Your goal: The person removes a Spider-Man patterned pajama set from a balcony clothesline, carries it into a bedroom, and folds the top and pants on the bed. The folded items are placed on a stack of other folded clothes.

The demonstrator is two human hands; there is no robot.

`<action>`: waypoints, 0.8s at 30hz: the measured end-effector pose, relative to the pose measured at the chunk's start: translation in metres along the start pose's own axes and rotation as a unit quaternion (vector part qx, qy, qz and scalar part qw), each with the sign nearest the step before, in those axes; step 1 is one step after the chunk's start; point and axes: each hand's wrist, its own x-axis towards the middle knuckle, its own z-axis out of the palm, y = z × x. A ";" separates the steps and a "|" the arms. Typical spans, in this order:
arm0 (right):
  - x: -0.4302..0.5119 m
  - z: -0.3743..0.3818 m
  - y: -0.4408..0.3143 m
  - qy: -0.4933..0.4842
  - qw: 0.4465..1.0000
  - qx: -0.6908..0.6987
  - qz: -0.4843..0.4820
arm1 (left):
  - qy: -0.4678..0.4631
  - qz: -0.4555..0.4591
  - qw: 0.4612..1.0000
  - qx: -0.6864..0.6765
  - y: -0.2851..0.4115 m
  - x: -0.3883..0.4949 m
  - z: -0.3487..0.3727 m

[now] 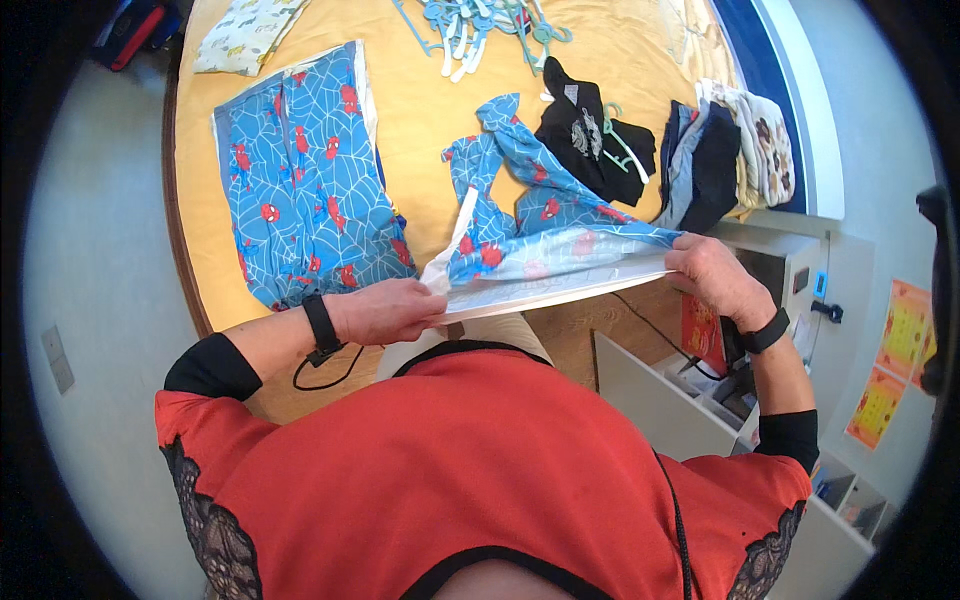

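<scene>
My left hand (pixel 394 309) grips one end of the white-edged hem of a blue pillowcase or similar cloth piece (pixel 555 206) with a red-figure and web print. My right hand (pixel 712 271) pinches the other end, so the edge is stretched between them near my waist. The far part of this cloth lies bunched on the yellow bedsheet. Left of it, a larger piece of matching blue fabric (pixel 315 180) is spread in a folded rectangle. Beyond my right hand lies a black garment (pixel 589 139) with a pale print, and a green hanger (pixel 622 142) rests on it.
Several blue, green and white hangers (pixel 469 30) are heaped on the bed's far side. Folded clothes (pixel 712 165) are stacked at the right edge beside a white patterned blanket (pixel 769 142). A patterned white cloth (pixel 244 34) lies far left. An open drawer or cabinet (pixel 664 405) stands at my right.
</scene>
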 end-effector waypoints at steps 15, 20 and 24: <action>-0.147 -0.018 -0.038 0.212 0.970 -0.070 0.101 | -0.028 0.086 0.935 0.344 0.045 -0.077 0.009; -0.182 -0.039 -0.015 0.299 0.910 0.262 0.116 | 0.190 -0.021 0.810 0.554 0.092 -0.069 -0.088; -0.195 -0.052 -0.014 0.268 0.951 0.093 0.123 | 0.323 -0.031 0.730 0.602 0.143 -0.087 -0.163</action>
